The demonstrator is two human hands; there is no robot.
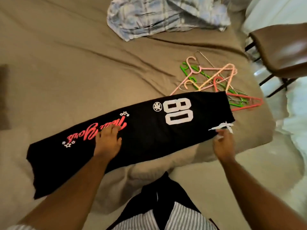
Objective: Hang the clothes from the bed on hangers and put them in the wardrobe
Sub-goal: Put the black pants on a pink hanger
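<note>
Resting on black trousers, left hand lies flat

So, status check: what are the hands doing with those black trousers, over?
Left hand flat on black printed fabric trousers. Right hand at their white drawstring, grip blurred. Coloured plastic hangers untouched, partly under waistband.

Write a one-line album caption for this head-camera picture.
Left hand rests on black trousers laid across the bed, right hand at their white drawstring, coloured hangers beyond.
</note>
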